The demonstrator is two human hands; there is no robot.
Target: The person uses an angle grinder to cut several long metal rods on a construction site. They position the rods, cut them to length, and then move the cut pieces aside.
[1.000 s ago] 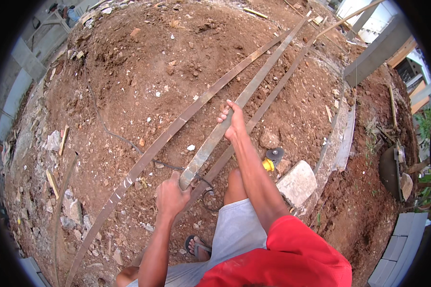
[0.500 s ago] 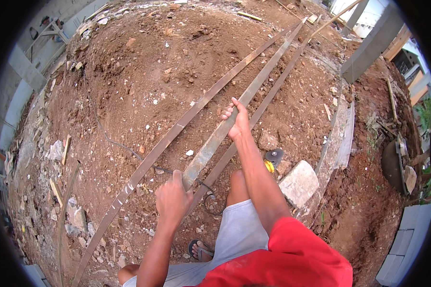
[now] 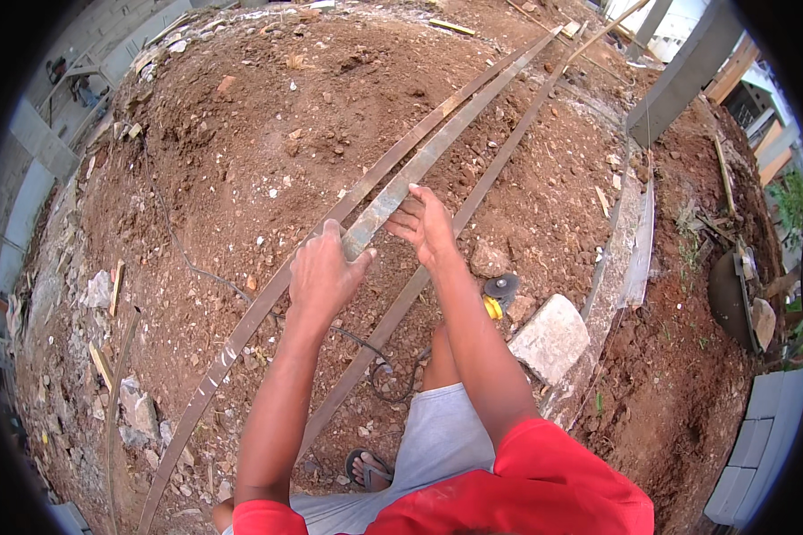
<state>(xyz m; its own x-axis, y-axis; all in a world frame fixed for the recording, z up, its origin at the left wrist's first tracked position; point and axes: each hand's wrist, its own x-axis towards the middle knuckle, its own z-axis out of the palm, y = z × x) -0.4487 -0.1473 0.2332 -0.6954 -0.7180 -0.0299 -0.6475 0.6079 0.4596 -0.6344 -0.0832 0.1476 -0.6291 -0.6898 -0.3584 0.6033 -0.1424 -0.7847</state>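
Observation:
A long, flat grey metal bar [image 3: 446,144], stained in places, slants away from me toward the far right. At its near end, my left hand [image 3: 323,275] is closed on it, thumb on the right edge and fingers on the other side. My right hand [image 3: 426,227] is beside the bar's right edge, palm turned toward it, fingers stretched out and apart; the fingertips are at the edge or just under it. Left of the bar lies a long brown metal bar [image 3: 272,294], close alongside it. Another brown bar [image 3: 393,318] rests on the soil to the right.
An angle grinder [image 3: 498,299] with a dark disc and yellow body lies by my right knee, near a pale stone block [image 3: 551,337]. A dark cable [image 3: 366,343] runs over the reddish soil. A grey post [image 3: 678,85] stands at right. Grey blocks [image 3: 758,446] are stacked lower right.
The grey bar's near end has moved forward and left, closer to the left brown bar. My left hand moved with it. The right hand has loosened from around the bar and come nearer.

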